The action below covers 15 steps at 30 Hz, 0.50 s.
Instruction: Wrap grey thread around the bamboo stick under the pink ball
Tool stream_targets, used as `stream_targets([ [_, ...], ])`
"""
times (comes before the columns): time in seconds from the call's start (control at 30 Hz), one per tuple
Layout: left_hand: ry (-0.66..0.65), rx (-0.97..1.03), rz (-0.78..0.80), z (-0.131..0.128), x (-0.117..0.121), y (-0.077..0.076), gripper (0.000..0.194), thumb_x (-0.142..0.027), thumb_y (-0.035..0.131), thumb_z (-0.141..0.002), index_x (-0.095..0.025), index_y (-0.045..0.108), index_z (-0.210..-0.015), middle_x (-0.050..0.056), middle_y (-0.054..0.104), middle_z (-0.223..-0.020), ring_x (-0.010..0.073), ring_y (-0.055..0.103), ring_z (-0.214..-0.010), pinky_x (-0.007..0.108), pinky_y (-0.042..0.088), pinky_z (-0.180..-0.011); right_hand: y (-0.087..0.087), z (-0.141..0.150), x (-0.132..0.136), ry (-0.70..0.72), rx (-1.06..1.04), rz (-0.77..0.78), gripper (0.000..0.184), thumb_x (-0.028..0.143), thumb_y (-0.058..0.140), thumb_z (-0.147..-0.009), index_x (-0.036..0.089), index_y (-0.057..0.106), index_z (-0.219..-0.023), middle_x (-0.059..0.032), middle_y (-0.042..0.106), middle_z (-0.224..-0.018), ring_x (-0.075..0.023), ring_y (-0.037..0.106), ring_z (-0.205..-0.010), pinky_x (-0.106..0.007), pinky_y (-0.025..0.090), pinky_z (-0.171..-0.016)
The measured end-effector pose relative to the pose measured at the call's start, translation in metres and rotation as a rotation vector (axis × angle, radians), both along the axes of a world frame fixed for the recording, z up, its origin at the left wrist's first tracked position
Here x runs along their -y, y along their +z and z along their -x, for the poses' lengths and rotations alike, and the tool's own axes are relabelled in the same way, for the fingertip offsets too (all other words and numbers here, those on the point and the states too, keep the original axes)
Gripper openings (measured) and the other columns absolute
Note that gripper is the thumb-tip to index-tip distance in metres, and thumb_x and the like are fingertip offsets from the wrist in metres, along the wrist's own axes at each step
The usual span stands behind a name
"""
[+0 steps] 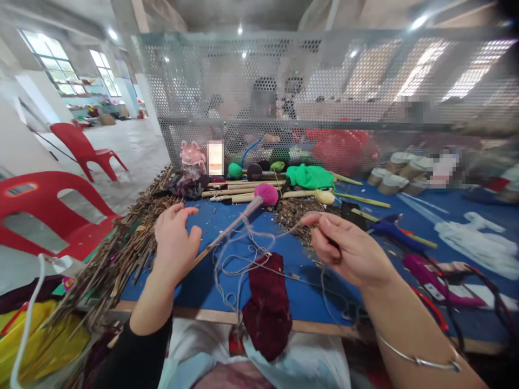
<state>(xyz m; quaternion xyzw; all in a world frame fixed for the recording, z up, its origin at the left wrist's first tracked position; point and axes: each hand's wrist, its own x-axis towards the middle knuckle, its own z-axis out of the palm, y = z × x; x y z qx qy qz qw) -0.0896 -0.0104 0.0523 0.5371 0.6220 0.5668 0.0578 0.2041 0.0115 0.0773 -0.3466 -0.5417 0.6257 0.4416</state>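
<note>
My left hand (175, 242) hovers over the blue table with thumb and forefinger apart, open, beside a thin wooden stick (223, 233). The stick's lower end passes behind my left wrist, and a magenta yarn ball (266, 194) tops its far end. Pale wrapping covers the upper stick just below the ball. My right hand (344, 246) is closed in a pinch on grey yarn (279, 234), which runs left toward the stick. Loose loops of this yarn lie on the table. Across the front edge hangs a dark maroon cloth (270, 302), yarn strands lying over its upper part.
Bundled twigs (138, 237) spread along the left side. A perforated metal screen (259, 81) stands behind sticks, yarn balls and a green cloth (310, 176). Plant scraps (298, 216) are piled mid-table. Rightward lie a purple device (441, 278) and a white plastic bag (478, 243).
</note>
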Motion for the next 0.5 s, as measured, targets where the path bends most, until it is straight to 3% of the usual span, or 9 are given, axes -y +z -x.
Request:
stream_targets([
  [0.07, 0.092, -0.095, -0.114, -0.017, 0.013, -0.002, 0.033, -0.01, 0.059, -0.066, -0.019, 0.062, -0.097, 0.009, 0.056, -0.11, 0.0262, 0.047, -0.112, 0.041, 0.031, -0.1, 0.003, 0.009, -0.002, 0.062, 0.05, -0.005, 0.029, 0.043, 0.055, -0.083, 0.017, 0.061, -0.095, 0.0081, 0.031, -0.042, -0.0057, 0.019, -0.037, -0.02, 0.014, -0.036],
  [0.1, 0.081, -0.07, -0.142, -0.028, 0.02, -0.005, 0.032, -0.012, 0.058, -0.069, -0.02, 0.06, -0.1, 0.009, 0.057, -0.107, 0.0244, 0.05, -0.106, 0.038, 0.036, -0.094, 0.004, 0.014, -0.002, 0.093, 0.078, -0.016, 0.029, 0.042, 0.054, -0.084, 0.017, 0.061, -0.096, 0.0081, 0.032, -0.042, -0.0056, 0.02, -0.037, -0.02, 0.015, -0.036],
  [0.13, -0.013, -0.039, -0.092, -0.04, 0.026, -0.008, 0.028, -0.014, 0.057, -0.073, -0.02, 0.059, -0.1, 0.007, 0.058, -0.1, 0.0218, 0.054, -0.096, 0.035, 0.041, -0.086, 0.005, 0.02, -0.002, 0.125, 0.102, -0.03, 0.03, 0.042, 0.053, -0.084, 0.016, 0.061, -0.097, 0.0081, 0.032, -0.042, -0.0055, 0.021, -0.037, -0.019, 0.015, -0.036],
  [0.17, -0.188, -0.013, 0.018, -0.052, 0.03, -0.013, 0.023, -0.017, 0.056, -0.076, -0.021, 0.06, -0.099, 0.007, 0.06, -0.095, 0.0201, 0.057, -0.088, 0.032, 0.044, -0.08, 0.006, 0.026, -0.002, 0.157, 0.12, -0.045, 0.03, 0.041, 0.053, -0.085, 0.016, 0.061, -0.097, 0.0081, 0.033, -0.042, -0.0053, 0.021, -0.037, -0.019, 0.016, -0.036],
  [0.2, -0.39, -0.001, 0.151, -0.064, 0.033, -0.019, 0.025, -0.02, 0.057, -0.077, -0.02, 0.061, -0.101, 0.007, 0.062, -0.095, 0.02, 0.058, -0.086, 0.031, 0.045, -0.077, 0.007, 0.031, -0.002, 0.187, 0.134, -0.059, 0.03, 0.041, 0.053, -0.085, 0.015, 0.061, -0.097, 0.008, 0.033, -0.043, -0.0051, 0.022, -0.037, -0.019, 0.017, -0.036],
  [0.23, -0.51, 0.029, 0.238, -0.075, 0.033, -0.026, 0.034, -0.023, 0.061, -0.075, -0.02, 0.059, -0.109, 0.009, 0.062, -0.101, 0.0217, 0.057, -0.091, 0.032, 0.044, -0.078, 0.01, 0.035, -0.001, 0.216, 0.141, -0.075, 0.03, 0.041, 0.053, -0.085, 0.015, 0.062, -0.097, 0.0078, 0.034, -0.043, -0.005, 0.023, -0.038, -0.02, 0.017, -0.037],
  [0.3, -0.615, 0.069, 0.332, -0.09, 0.028, -0.037, 0.053, -0.03, 0.071, -0.066, -0.019, 0.056, -0.116, 0.01, 0.061, -0.106, 0.0245, 0.055, -0.097, 0.035, 0.042, -0.084, 0.017, 0.039, 0.002, 0.246, 0.142, -0.112, 0.029, 0.04, 0.053, -0.085, 0.016, 0.062, -0.097, 0.0073, 0.035, -0.044, -0.0051, 0.024, -0.038, -0.02, 0.017, -0.038],
  [0.4, -0.74, 0.242, 0.464, -0.089, 0.02, -0.045, 0.027, -0.038, 0.058, -0.078, -0.017, 0.063, -0.094, 0.003, 0.059, -0.071, 0.0155, 0.054, -0.067, 0.029, 0.044, -0.069, 0.035, 0.029, 0.008, 0.158, 0.094, -0.19, 0.025, 0.039, 0.054, -0.085, 0.019, 0.063, -0.098, 0.007, 0.034, -0.043, -0.0062, 0.024, -0.038, -0.022, 0.016, -0.038],
  [0.5, -0.77, 0.633, 0.48, -0.062, 0.022, -0.038, 0.028, -0.041, 0.048, -0.085, -0.016, 0.059, -0.079, -0.006, 0.038, -0.048, 0.0071, 0.034, -0.043, 0.019, 0.035, -0.046, 0.054, 0.006, 0.016, -0.079, -0.038, -0.304, 0.02, 0.033, 0.051, -0.088, 0.021, 0.063, -0.099, 0.0071, 0.032, -0.04, -0.0071, 0.021, -0.036, -0.025, 0.014, -0.039],
])
